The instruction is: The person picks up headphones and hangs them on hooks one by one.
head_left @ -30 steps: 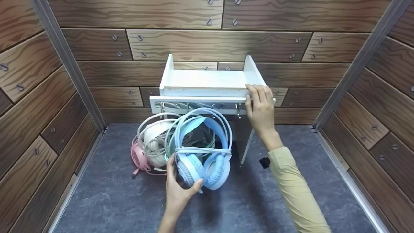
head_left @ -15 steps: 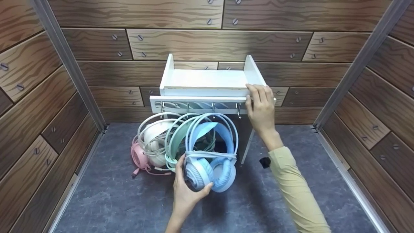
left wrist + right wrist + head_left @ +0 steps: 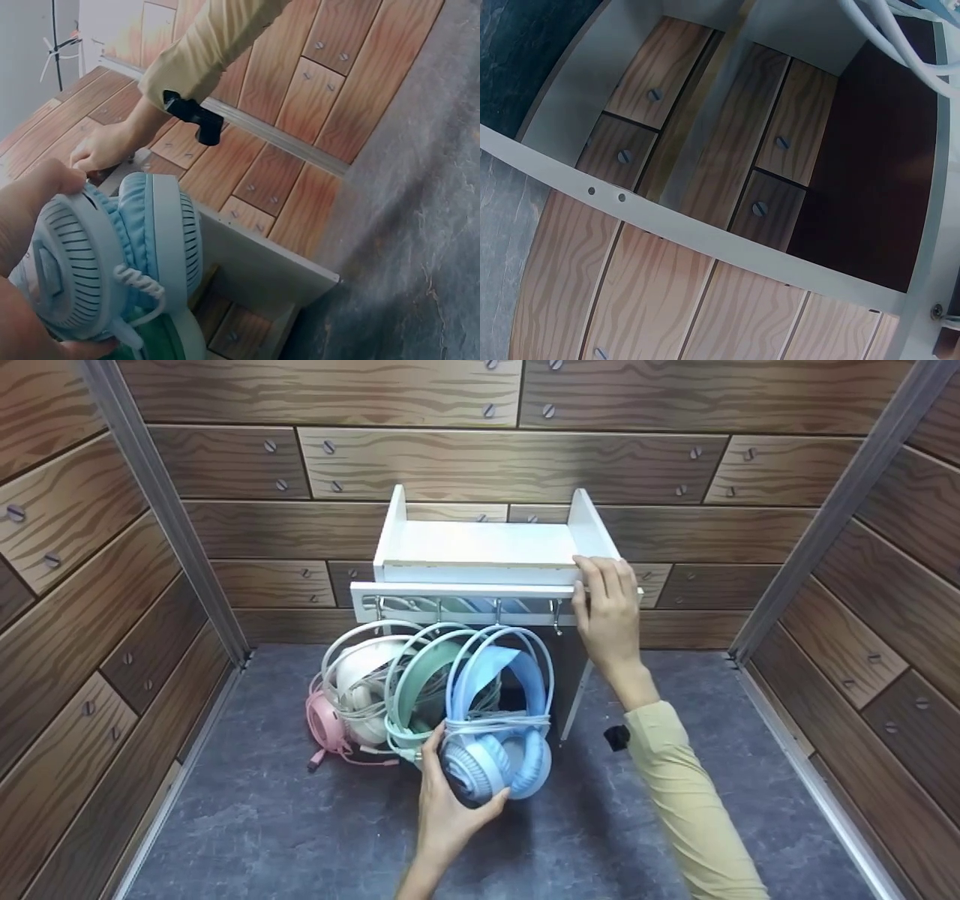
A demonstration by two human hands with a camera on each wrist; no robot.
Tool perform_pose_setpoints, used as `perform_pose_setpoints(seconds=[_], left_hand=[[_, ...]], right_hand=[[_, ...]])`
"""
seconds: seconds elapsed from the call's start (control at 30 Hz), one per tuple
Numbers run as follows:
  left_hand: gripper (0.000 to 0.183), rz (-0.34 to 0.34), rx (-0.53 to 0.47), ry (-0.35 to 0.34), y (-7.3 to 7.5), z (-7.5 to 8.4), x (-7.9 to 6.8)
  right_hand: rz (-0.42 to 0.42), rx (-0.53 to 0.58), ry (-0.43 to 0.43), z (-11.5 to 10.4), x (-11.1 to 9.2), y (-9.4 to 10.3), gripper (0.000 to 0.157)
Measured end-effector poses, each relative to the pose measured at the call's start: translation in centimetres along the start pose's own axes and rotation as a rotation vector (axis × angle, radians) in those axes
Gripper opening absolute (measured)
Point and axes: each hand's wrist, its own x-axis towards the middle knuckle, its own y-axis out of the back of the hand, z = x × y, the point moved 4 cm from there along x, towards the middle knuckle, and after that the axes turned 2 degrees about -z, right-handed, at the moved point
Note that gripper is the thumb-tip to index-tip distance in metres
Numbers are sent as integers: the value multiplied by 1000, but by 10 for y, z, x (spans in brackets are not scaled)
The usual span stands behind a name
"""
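Observation:
My left hand (image 3: 450,817) holds the blue headphones (image 3: 495,750) by an ear cup, fingers behind and thumb in front. The blue headband, with its cable bundled across it, is just under the third hook (image 3: 498,613); whether it bears on the hook I cannot tell. My right hand (image 3: 611,622) grips the right end of the hook rail (image 3: 465,589) on the white rack (image 3: 484,544). Green headphones (image 3: 420,682) and white headphones (image 3: 360,667) hang to the left, with pink headphones (image 3: 325,724) partly hidden behind them. In the left wrist view, the blue ear cup (image 3: 75,262) fills my grasp.
The rightmost hook (image 3: 556,619) sits beside my right hand. A rack side panel (image 3: 576,705) reaches down toward the dark floor (image 3: 300,832). Wood-patterned walls (image 3: 510,465) surround the rack. A black device (image 3: 616,737) is at my right sleeve.
My left hand has moved right with the blue headphones, away from in front of the green pair, which now shows more fully. The right hand keeps its place on the rail.

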Motion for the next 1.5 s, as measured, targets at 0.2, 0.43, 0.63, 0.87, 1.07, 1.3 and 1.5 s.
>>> perform_pose_setpoints(seconds=[0.2, 0.43, 0.63, 0.87, 1.07, 1.3, 1.5], left_hand=[[109, 21, 85, -36, -8, -5, 0], [109, 86, 155, -130, -13, -8, 0], [117, 82, 186, -167, -15, -9, -1], [115, 70, 226, -192, -15, -7, -2], [111, 62, 237, -174, -15, -6, -4], [106, 52, 223, -144, -14, -6, -2], [103, 50, 199, -141, -14, -5, -2]], right_hand=[[-3, 7, -6, 1, -2, 0, 36], [-5, 13, -8, -1, -3, 0, 36], [-4, 10, -7, -1, -2, 1, 36], [-10, 2, -4, -1, -2, 2, 36], [-14, -4, -6, 0, -2, 1, 36], [-13, -2, -11, 0, -1, 0, 36], [-10, 0, -10, 1, 0, 0, 36]])
